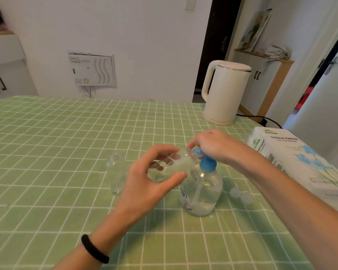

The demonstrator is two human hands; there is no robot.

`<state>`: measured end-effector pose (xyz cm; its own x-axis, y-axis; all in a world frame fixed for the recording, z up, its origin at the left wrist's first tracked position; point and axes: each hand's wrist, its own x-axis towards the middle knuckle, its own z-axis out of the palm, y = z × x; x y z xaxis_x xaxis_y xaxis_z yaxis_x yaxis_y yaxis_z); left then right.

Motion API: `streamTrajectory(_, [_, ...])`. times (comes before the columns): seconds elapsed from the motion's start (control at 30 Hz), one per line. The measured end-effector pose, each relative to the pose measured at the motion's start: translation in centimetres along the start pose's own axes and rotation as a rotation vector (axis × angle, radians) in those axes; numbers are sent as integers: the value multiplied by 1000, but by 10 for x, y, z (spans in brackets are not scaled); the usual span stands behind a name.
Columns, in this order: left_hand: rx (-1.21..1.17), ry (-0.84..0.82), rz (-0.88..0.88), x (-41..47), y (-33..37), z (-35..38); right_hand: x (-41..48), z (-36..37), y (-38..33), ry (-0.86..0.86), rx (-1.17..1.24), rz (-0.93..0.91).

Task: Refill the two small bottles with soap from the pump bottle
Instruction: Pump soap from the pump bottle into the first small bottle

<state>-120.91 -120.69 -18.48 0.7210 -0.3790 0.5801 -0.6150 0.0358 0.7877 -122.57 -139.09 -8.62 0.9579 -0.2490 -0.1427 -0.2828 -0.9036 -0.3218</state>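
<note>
A clear pump bottle [203, 193] with a blue pump head [208, 163] stands on the green checked tablecloth, about half full of clear soap. My left hand [144, 184] holds a small clear bottle [176, 162] tilted on its side, its mouth up against the blue nozzle [198, 151]. My right hand [215, 145] lies on top of the pump head, fingers curled over it. A second small clear bottle [113, 160] stands upright and uncapped to the left. Another clear item [118, 187] is partly hidden behind my left hand.
Two small translucent caps [241, 195] lie just right of the pump bottle. A white tissue paper box [293, 156] sits at the table's right edge. A cream electric kettle [224, 92] stands at the far right with its black cord [261, 117].
</note>
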Motion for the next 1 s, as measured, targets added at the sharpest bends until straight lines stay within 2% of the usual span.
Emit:
streamTrajectory(0.17, [23, -5, 21, 4, 0, -3, 1, 4, 2, 42, 72, 17])
streamTrajectory(0.27, [36, -13, 25, 6, -1, -5, 2, 11, 5, 96, 332, 64])
streamTrajectory(0.33, [39, -16, 24, 6, -1, -5, 0, 13, 5, 87, 394, 71])
streamTrajectory(0.5, [47, -24, 19, 6, 2, -6, -3, 7, 3, 25, 329, 61])
streamTrajectory(0.67, [59, -18, 39, 9, 5, -8, -4, -8, 2, 39, 419, 168])
streamTrajectory(1.0, [71, -38, 24, 8, 1, -8, 0, 11, 3, -6, 360, 132])
